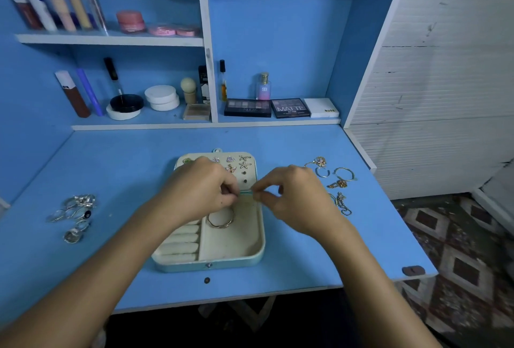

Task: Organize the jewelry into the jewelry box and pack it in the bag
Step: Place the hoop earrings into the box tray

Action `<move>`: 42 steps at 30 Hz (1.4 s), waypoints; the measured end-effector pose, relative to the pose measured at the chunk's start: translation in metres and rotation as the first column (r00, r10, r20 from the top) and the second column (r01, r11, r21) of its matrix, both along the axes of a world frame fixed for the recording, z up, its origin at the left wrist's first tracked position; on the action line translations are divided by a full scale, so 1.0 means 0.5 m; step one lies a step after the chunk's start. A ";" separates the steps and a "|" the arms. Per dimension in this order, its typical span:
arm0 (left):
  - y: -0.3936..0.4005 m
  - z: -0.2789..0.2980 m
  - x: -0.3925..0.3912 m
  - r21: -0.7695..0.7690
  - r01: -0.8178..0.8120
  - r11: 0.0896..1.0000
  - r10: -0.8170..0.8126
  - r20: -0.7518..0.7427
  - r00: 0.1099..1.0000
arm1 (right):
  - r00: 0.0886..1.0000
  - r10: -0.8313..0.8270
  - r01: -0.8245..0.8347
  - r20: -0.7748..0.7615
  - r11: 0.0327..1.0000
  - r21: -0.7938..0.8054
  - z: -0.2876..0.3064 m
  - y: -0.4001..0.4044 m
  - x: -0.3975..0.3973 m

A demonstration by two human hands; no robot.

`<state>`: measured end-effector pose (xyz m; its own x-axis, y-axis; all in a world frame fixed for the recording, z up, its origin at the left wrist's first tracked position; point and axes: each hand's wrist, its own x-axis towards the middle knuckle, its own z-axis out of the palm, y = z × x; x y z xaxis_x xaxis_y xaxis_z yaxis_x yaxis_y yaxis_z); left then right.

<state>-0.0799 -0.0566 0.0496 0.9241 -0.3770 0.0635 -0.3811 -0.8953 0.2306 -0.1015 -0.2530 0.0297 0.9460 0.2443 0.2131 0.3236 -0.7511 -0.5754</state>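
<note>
Head view: both hands, left (204,189) and right (292,194), pinch a teal strap (246,193) over the jewelry box (250,260)

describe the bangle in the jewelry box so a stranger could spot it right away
On the blue desk lies an open cream jewelry box. The gold bangle lies in its wide right compartment, beside the ring rolls: the only big hoop inside.

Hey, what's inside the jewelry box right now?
In the jewelry box: earrings pinned on the lid panel, a gold bangle in the open compartment, and empty ring rolls. The left hand hides part of the lid and rolls.
</note>
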 end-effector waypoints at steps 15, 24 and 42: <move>-0.211 0.013 0.072 -0.090 0.217 0.972 -0.223 -0.055 0.973 | 0.886 -0.462 0.459 -0.034 0.886 -0.072 -0.012 -0.257 0.075; -0.294 -0.016 0.112 -0.021 0.281 0.960 -0.281 -0.114 0.953 | 0.839 -0.538 0.513 -0.081 0.832 -0.208 -0.036 -0.307 0.132; -0.340 -0.035 0.117 -0.003 0.328 0.945 -0.323 -0.171 0.931 | 0.815 -0.567 0.493 -0.120 0.786 -0.373 -0.048 -0.295 0.164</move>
<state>-0.0213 -0.2264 0.0319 0.7469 -0.6582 -0.0947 -0.6104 -0.7352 0.2948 -0.0195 -0.4004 0.0058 0.9562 -0.2924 -0.0087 -0.2825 -0.9151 -0.2879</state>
